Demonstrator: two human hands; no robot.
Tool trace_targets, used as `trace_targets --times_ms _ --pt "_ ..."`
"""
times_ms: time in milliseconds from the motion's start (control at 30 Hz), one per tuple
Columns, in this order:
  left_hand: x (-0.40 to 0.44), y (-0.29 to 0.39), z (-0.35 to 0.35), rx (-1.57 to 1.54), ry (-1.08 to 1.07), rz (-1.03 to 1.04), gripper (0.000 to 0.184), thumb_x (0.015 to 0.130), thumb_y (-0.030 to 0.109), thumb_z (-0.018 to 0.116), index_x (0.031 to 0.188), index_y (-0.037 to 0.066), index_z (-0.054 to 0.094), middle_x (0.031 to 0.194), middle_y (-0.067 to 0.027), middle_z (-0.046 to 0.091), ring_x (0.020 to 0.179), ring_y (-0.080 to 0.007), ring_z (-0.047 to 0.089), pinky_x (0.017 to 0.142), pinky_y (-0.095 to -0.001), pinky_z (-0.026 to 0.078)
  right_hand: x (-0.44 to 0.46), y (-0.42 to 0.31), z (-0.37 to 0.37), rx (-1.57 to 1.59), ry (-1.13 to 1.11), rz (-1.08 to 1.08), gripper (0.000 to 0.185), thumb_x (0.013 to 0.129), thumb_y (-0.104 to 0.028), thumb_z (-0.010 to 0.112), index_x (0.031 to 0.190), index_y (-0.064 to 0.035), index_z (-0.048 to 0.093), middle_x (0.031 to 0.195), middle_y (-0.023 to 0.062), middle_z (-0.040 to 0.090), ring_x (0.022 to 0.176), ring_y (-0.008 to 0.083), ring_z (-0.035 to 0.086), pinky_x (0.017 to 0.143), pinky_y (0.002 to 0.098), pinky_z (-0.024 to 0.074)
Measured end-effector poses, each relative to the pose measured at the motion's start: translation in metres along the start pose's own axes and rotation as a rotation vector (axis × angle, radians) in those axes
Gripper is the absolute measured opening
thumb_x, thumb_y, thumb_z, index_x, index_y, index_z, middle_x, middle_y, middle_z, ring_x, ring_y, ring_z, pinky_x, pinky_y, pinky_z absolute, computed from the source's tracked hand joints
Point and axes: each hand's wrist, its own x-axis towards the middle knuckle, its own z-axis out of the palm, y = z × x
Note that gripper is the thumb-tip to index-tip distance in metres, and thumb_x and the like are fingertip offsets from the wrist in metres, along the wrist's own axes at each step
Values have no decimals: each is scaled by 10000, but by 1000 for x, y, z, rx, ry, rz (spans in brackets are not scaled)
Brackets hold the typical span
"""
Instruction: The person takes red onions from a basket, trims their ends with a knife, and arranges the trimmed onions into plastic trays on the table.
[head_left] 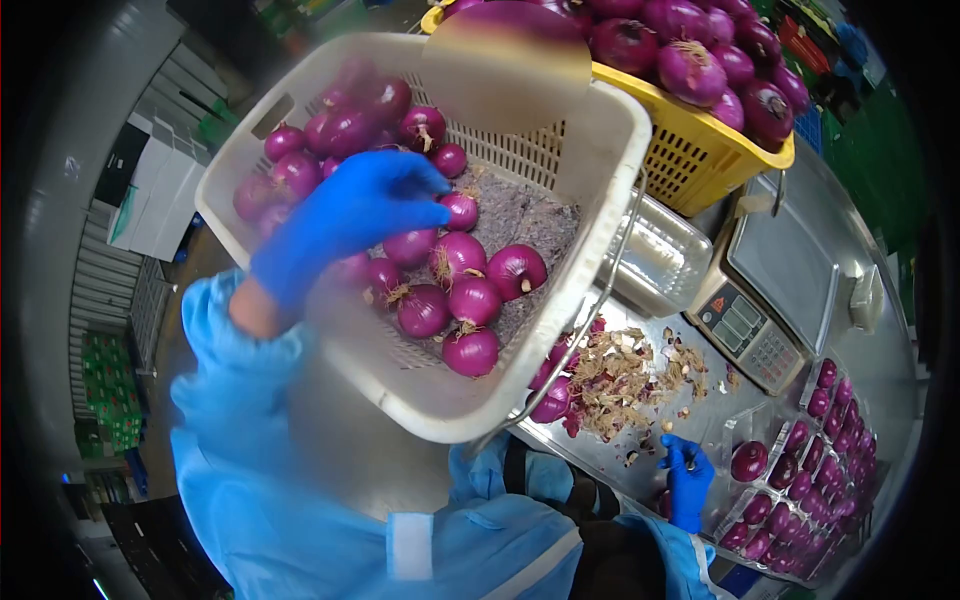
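My left hand (350,215), in a blue glove, reaches over the side of a white plastic crate (420,425). Its thumb and fingers are apart and nothing is between them. Closest to the fingertips is a small red onion (459,211); more red onions (475,300) lie around and below the hand. Down on the metal table, my right hand (688,485), also blue-gloved, has its fingers curled together beside the peelings. Whatever those fingers hold, if anything, is too small to make out.
A yellow crate (690,130) heaped with red onions stands behind the white one. On the table are a digital scale (750,335), clear plastic trays (650,255), a pile of dry peelings and roots (615,380), and packed trays of onions (800,490) at right.
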Motion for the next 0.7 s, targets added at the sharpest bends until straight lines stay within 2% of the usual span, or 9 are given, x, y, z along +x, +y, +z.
trace_targets --times_ms 67,100,133,167,267,367,500,633,700 --pt "30 -9 3 98 -155 -24 323 819 109 756 1110 12 655 988 -67 684 932 -139 638 839 -281 517 -5 -1 13 -8 -3 46 160 910 -102 655 1026 -10 715 814 38 678 618 79 568 545 233 442" --pt "44 -14 7 145 -229 -14 325 807 110 767 1098 11 660 964 -68 687 923 -133 638 832 -276 517 -8 -18 14 -81 -33 174 166 918 -117 652 1020 0 712 844 60 692 631 86 580 567 245 486" --pt "57 -20 11 193 -304 -2 327 796 112 778 1085 10 666 940 -69 690 913 -128 638 825 -270 516 -8 -18 15 -73 -34 175 166 919 -112 649 1025 0 710 849 63 694 640 89 584 574 244 488" --pt "69 -30 17 284 -399 88 334 770 182 793 1034 14 676 899 -109 697 879 -180 662 806 -306 525 -10 -14 17 -63 -34 176 166 920 -108 647 1030 0 708 853 66 695 648 91 589 582 243 490" --pt "93 -50 51 646 -655 -24 392 741 273 793 1019 23 675 921 -143 696 867 -269 673 809 -361 528 -11 -7 23 -23 -36 120 168 924 -87 634 1054 -2 701 879 65 695 682 95 601 595 242 495" --pt "104 -71 78 613 -682 65 433 721 335 777 1008 28 673 935 -167 689 860 -339 663 798 -408 526 -13 -8 31 -23 -46 95 177 927 -58 617 1077 3 690 923 68 694 710 104 610 620 255 517" --pt "119 -74 95 753 -656 78 403 700 307 772 993 45 686 908 -169 693 814 -352 661 721 -431 521 -20 -15 29 -91 -71 166 188 926 -38 609 1091 18 678 975 82 692 737 128 625 697 293 557" --pt "118 -75 66 827 -825 -27 355 683 328 778 939 88 722 882 -153 696 816 -341 671 697 -430 519 -27 -7 28 -79 -62 119 205 927 -43 615 1115 14 670 987 81 692 756 131 635 712 286 544" --pt "106 -82 56 862 -923 -16 384 679 348 782 945 78 723 874 -157 694 815 -346 672 709 -431 524 -29 -3 24 -120 -77 135 210 930 -46 614 1125 14 666 995 83 691 778 132 641 724 287 543"
